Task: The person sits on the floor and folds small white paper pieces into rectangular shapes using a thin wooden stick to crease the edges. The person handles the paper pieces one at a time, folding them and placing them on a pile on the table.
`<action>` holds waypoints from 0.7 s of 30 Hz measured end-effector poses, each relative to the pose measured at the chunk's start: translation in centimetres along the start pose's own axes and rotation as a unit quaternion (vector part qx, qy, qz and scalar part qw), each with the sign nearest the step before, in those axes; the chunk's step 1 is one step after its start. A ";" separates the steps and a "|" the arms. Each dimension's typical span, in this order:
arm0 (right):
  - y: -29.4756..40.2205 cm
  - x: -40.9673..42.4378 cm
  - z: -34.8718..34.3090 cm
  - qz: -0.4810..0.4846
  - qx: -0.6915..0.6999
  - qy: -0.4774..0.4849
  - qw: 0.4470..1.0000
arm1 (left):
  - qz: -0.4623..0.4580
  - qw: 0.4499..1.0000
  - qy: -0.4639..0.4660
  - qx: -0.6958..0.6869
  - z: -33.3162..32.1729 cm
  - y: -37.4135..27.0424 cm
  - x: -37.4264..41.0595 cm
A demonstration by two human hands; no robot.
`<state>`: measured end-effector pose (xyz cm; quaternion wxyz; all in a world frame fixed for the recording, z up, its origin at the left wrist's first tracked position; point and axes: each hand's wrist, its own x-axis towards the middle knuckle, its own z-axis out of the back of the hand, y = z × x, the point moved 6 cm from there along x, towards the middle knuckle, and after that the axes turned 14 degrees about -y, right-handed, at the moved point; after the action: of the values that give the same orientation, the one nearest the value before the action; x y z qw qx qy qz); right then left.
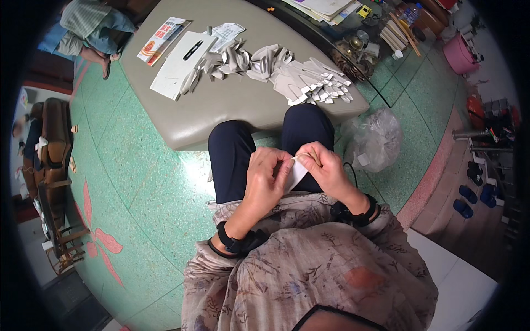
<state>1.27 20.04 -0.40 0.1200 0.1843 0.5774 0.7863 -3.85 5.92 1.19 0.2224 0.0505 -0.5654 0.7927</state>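
Observation:
Above my lap, my left hand (267, 176) and my right hand (325, 167) pinch the edge of a small white fabric piece (296, 176) between thumbs and fingers. A thin brown stick (315, 156) shows between the fingers of my right hand. In front of my knees, on a grey padded bench (186, 124), lie a fanned pile of flat pale strips with white ends (308, 80) and a heap of folded pale fabric pieces (236, 60). Black thread snips (193, 50) rest on a white box or board (172, 76) at the left.
A printed book (159, 39) lies at the bench's far left. A clear plastic bag (379, 140) stands on the floor to the right. Behind the bench, a dark table holds papers (327, 8) and small items. A person's legs (93, 53) show at upper left. Slippers (463, 208) lie at right.

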 end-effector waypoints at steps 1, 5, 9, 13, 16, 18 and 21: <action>0.1 0.2 -0.1 -0.005 0.008 0.012 1.000 | -0.032 0.999 -0.010 0.016 0.1 -0.3 0.1; 0.5 0.4 0.5 0.005 0.012 0.009 1.000 | -0.053 0.998 -0.008 0.018 0.7 -1.1 0.3; 0.5 0.2 0.8 0.005 0.024 0.005 1.000 | -0.041 0.999 -0.005 0.001 1.5 -0.6 -0.1; 0.6 0.3 0.9 -0.010 0.003 0.025 1.000 | -0.035 0.999 0.004 0.002 1.5 -0.4 -0.1; 0.7 0.3 0.8 -0.003 0.004 0.026 1.000 | -0.036 0.999 0.017 0.001 1.5 -0.3 0.0; 0.8 0.3 0.9 0.007 0.003 0.024 1.000 | -0.040 0.999 0.021 -0.001 1.4 -0.4 0.0; 1.0 0.3 1.0 0.017 -0.009 0.031 0.999 | -0.047 0.999 0.022 -0.005 1.3 -0.6 0.1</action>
<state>1.47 20.72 0.85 0.0906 0.1685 0.5703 0.7989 -3.94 4.88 2.18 0.2718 0.0584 -0.5610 0.7797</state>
